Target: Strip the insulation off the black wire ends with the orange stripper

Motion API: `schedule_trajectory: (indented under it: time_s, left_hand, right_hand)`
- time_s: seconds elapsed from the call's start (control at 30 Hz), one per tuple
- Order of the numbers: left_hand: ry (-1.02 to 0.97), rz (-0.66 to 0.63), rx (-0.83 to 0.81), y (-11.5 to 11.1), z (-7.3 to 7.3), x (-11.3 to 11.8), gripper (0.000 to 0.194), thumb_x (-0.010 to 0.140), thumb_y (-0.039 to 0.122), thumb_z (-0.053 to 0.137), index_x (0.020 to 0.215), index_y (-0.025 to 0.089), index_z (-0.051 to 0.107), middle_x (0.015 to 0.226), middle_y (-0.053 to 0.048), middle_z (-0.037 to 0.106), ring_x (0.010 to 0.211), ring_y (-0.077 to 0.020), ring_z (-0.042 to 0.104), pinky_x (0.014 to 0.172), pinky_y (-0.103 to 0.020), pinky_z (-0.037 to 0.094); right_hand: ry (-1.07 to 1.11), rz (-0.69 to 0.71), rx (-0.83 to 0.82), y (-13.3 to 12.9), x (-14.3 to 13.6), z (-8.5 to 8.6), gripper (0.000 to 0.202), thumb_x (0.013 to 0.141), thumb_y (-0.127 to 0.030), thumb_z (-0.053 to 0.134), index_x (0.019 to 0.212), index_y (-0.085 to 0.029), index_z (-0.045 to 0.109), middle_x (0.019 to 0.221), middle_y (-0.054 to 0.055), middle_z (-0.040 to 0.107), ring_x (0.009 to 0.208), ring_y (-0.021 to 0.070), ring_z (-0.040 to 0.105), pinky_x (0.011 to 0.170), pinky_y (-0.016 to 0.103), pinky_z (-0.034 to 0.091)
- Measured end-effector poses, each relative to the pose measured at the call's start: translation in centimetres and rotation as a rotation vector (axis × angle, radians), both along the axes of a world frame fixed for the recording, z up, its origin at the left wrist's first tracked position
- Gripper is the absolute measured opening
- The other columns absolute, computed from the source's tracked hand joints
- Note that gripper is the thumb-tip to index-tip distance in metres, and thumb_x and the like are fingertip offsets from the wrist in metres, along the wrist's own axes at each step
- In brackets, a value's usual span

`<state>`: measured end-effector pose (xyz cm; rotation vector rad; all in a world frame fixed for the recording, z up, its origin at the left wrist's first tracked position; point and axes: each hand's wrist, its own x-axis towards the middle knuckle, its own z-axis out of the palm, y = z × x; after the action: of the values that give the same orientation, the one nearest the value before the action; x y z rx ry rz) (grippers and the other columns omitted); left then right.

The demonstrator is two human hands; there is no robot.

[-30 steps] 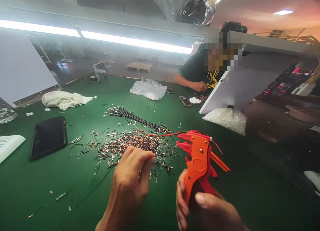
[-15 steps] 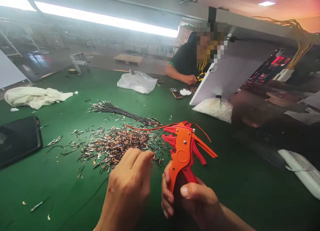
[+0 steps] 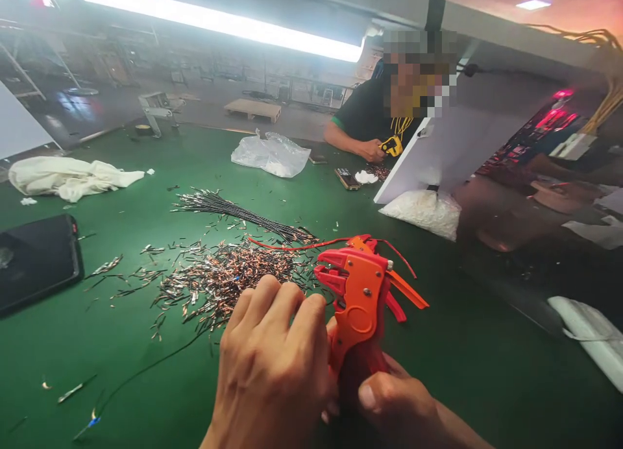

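My right hand [image 3: 396, 397] is wrapped round the handles of an orange and red wire stripper [image 3: 360, 316], held upright with its red jaws toward the left. Close against its left side is my left hand [image 3: 275, 361], back toward me, fingers curled. A thin black wire [image 3: 150, 366] with a blue end runs up from the lower left and passes out of sight behind that hand; the fingertips are hidden. Beyond both hands lies a heap of short stripped wire ends [image 3: 219, 280]. A bundle of black wires [image 3: 243, 215] rests behind the heap.
Behind the held tool, orange and red handles [image 3: 409, 292] and a red wire [image 3: 287, 246] show. A black phone [image 3: 39, 261] and white cloth [image 3: 73, 176] lie left. Farther back are a plastic bag [image 3: 272, 154], a white-filled bag [image 3: 423, 212], a slanted panel [image 3: 452, 131] and a co-worker [image 3: 360, 121].
My left hand has moved right, up against the wire stripper. The tool's jaws have come closer together. The black wire has shifted, bringing its blue end into view at the lower left.
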<state>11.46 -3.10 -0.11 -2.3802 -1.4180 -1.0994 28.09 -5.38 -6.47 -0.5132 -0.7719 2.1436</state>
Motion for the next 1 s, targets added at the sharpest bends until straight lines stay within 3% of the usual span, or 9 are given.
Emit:
schedule_trajectory:
  time_s: [0.1, 0.23, 0.43, 0.53, 0.63, 0.73, 0.77, 0.87, 1.0]
  left_hand:
    - [-0.027, 0.006, -0.018, -0.2, 0.0, 0.3, 0.011, 0.088, 0.012, 0.059, 0.083, 0.018, 0.066, 0.068, -0.004, 0.059, 0.072, -0.0224, 0.047, 0.067, -0.036, 0.037]
    - [-0.243, 0.056, -0.088, -0.8, -0.7, 0.3, 0.011, 0.09, 0.009, 0.056, 0.086, 0.019, 0.06, 0.069, -0.001, 0.058, 0.069, -0.0195, 0.048, 0.066, -0.034, 0.04]
    - [-0.551, -0.285, -0.486, -2.3, -2.3, 0.9, 0.019, 0.087, 0.009, 0.055, 0.082, 0.025, 0.063, 0.111, -0.008, 0.063, 0.101, -0.0229, 0.063, 0.082, -0.036, 0.055]
    - [-0.609, -0.358, -0.654, -2.4, -2.7, 1.7, 0.022, 0.08, 0.007, 0.058, 0.076, 0.026, 0.068, 0.111, -0.009, 0.062, 0.104, -0.0254, 0.064, 0.084, -0.039, 0.057]
    - [-0.682, -0.45, -0.81, -1.8, -3.1, 1.7, 0.021, 0.077, 0.008, 0.064, 0.074, 0.027, 0.072, 0.107, -0.007, 0.065, 0.107, -0.0248, 0.064, 0.086, -0.038, 0.056]
    - [-0.814, -0.606, -1.07, -1.1, -3.4, 1.1, 0.009, 0.079, 0.025, 0.071, 0.07, 0.025, 0.073, 0.093, -0.006, 0.069, 0.098, -0.0246, 0.066, 0.084, -0.038, 0.055]
    - [-0.868, -0.639, -1.182, -0.9, -3.5, 0.9, 0.015, 0.08, 0.036, 0.071, 0.069, 0.025, 0.072, 0.085, -0.005, 0.069, 0.09, -0.024, 0.067, 0.081, -0.039, 0.054]
    - [-1.005, -0.638, -1.441, -0.8, -3.6, 0.3, 0.037, 0.075, 0.059, 0.074, 0.067, 0.023, 0.07, 0.067, -0.002, 0.063, 0.076, -0.0207, 0.064, 0.077, -0.036, 0.051]
    - [-1.132, -0.612, -1.554, -1.3, -3.9, 0.2, 0.044, 0.067, 0.063, 0.079, 0.066, 0.021, 0.068, 0.065, 0.001, 0.056, 0.064, -0.0139, 0.055, 0.066, -0.027, 0.043]
  right_hand:
    - [-0.009, 0.002, -0.018, 0.0, -0.2, 0.2, 0.035, 0.057, -0.019, 0.061, 0.091, -0.015, 0.063, 0.078, 0.004, 0.057, 0.068, 0.0185, 0.05, 0.068, 0.034, 0.041]
    - [0.111, -0.01, -0.083, 0.6, -0.5, 1.0, 0.04, 0.054, -0.022, 0.057, 0.094, -0.015, 0.061, 0.077, 0.004, 0.056, 0.068, 0.019, 0.051, 0.066, 0.034, 0.042]
    - [0.074, -0.179, -0.104, 2.0, 0.3, 1.7, 0.042, 0.055, -0.019, 0.057, 0.097, -0.02, 0.06, 0.084, 0.002, 0.06, 0.066, 0.0165, 0.051, 0.071, 0.032, 0.045]
    - [-0.126, -0.279, 0.02, 2.2, 0.7, 1.6, 0.049, 0.051, -0.009, 0.055, 0.098, -0.022, 0.063, 0.085, 0.001, 0.065, 0.056, 0.0131, 0.047, 0.07, 0.03, 0.046]
    - [-0.166, -0.243, 0.085, 2.1, 0.7, 1.9, 0.051, 0.047, -0.009, 0.051, 0.094, -0.02, 0.067, 0.086, 0.004, 0.067, 0.064, 0.0183, 0.055, 0.068, 0.031, 0.046]
    - [-0.144, -0.169, -0.015, 2.0, 0.2, 2.5, 0.052, 0.045, -0.012, 0.047, 0.092, -0.017, 0.07, 0.091, 0.009, 0.068, 0.077, 0.0227, 0.059, 0.064, 0.03, 0.046]
    - [-0.138, -0.135, -0.057, 2.0, 0.1, 2.7, 0.053, 0.043, -0.011, 0.047, 0.09, -0.016, 0.071, 0.091, 0.009, 0.069, 0.078, 0.0228, 0.06, 0.063, 0.03, 0.046]
    - [-0.114, -0.014, -0.135, 2.0, -0.3, 3.0, 0.057, 0.038, -0.009, 0.047, 0.089, -0.014, 0.072, 0.091, 0.01, 0.07, 0.078, 0.0236, 0.063, 0.064, 0.031, 0.048]
    - [-0.149, 0.004, -0.186, 1.8, -0.2, 2.9, 0.063, 0.038, -0.002, 0.049, 0.094, -0.019, 0.074, 0.105, 0.007, 0.073, 0.088, 0.0244, 0.068, 0.076, 0.033, 0.051]
